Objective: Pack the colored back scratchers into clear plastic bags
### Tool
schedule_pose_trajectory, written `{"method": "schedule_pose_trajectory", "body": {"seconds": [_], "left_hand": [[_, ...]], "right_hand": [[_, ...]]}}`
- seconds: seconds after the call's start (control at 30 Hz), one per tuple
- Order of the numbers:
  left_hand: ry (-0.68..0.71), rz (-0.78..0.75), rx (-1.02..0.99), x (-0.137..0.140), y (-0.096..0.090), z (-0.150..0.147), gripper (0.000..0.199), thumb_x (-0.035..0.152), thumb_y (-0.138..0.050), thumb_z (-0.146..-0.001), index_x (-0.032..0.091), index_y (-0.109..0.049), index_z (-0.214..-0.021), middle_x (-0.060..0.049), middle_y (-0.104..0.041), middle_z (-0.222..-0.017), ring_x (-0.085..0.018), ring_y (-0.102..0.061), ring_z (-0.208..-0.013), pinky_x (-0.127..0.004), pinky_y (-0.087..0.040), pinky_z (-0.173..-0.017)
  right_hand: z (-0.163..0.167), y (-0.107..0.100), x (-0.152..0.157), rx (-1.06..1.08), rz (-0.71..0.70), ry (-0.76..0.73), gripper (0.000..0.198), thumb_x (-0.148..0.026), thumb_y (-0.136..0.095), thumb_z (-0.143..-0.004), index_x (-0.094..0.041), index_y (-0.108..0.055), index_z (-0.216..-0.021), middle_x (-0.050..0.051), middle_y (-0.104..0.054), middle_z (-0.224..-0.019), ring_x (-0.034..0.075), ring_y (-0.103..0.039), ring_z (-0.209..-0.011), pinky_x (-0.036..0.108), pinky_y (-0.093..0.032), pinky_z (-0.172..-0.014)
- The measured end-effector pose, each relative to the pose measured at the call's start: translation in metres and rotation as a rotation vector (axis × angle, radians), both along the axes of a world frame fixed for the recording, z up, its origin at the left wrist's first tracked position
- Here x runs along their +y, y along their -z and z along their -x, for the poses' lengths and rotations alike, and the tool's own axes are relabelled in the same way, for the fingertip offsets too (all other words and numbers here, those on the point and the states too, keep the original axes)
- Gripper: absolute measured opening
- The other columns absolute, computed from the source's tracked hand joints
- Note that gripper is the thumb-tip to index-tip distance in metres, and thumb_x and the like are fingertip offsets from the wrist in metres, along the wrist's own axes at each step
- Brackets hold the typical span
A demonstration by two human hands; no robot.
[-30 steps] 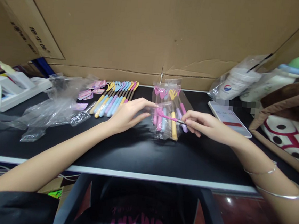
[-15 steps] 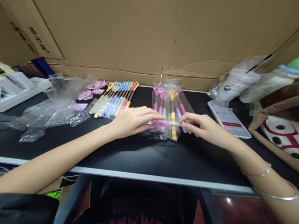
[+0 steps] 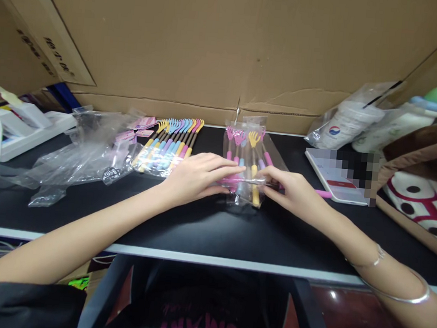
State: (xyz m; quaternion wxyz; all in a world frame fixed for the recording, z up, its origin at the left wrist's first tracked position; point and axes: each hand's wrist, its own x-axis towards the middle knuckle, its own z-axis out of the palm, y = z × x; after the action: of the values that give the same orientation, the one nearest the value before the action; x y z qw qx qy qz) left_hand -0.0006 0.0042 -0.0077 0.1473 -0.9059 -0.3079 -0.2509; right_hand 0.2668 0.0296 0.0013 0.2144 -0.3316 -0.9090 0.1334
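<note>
My left hand [image 3: 198, 175] pinches a clear plastic bag, part of which shows between my hands. My right hand [image 3: 291, 188] is closed on a back scratcher whose pink handle [image 3: 323, 193] sticks out to its right. The other end points toward my left hand and is hard to make out through the plastic. Beneath and behind the hands lie bagged back scratchers, among them one with a yellow claw [image 3: 254, 138] and one with a pink claw [image 3: 238, 136]. Left of them, a row of loose back scratchers [image 3: 170, 149] in several colours rests on the black table [image 3: 205, 229].
Crumpled clear bags [image 3: 85, 152] lie at left, with pink cards [image 3: 145, 123] behind them. A white power strip [image 3: 25, 134] sits farther left. At right are a phone [image 3: 335, 177], a bagged cup [image 3: 350, 124], a bottle [image 3: 401, 124] and a fabric bag [image 3: 417, 202]. Cardboard [image 3: 213, 46] stands behind.
The pink handle now shows to the right of my right hand. The pink piece between my hands is less visible. My left hand has barely moved.
</note>
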Motion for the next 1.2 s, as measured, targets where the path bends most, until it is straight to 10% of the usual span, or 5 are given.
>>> {"method": "schedule_pose_trajectory", "body": {"seconds": [0.37, 1.2], "left_hand": [[-0.195, -0.081, 0.047, 0.005, -0.016, 0.017, 0.047, 0.037, -0.059, -0.090, 0.020, -0.051, -0.134, -0.008, -0.061, -0.131, -0.026, -0.054, -0.121, -0.045, -0.032, -0.108], [-0.082, -0.118, 0.045, 0.001, -0.008, 0.006, 0.025, 0.033, -0.055, -0.090, 0.025, -0.062, -0.113, 0.000, -0.073, -0.104, -0.017, -0.064, -0.090, -0.038, -0.036, -0.094]], "right_hand": [[-0.007, -0.010, 0.000, -0.097, -0.131, 0.156, 0.018, -0.035, -0.054, -0.089, -0.023, -0.060, -0.102, -0.002, -0.062, -0.068, 0.012, -0.055, -0.055, 0.022, -0.034, -0.053], [-0.006, -0.011, -0.004, -0.240, -0.161, 0.058, 0.024, -0.023, -0.057, -0.086, -0.028, -0.062, -0.109, -0.004, -0.068, -0.072, 0.012, -0.060, -0.054, 0.021, -0.036, -0.055]]}}
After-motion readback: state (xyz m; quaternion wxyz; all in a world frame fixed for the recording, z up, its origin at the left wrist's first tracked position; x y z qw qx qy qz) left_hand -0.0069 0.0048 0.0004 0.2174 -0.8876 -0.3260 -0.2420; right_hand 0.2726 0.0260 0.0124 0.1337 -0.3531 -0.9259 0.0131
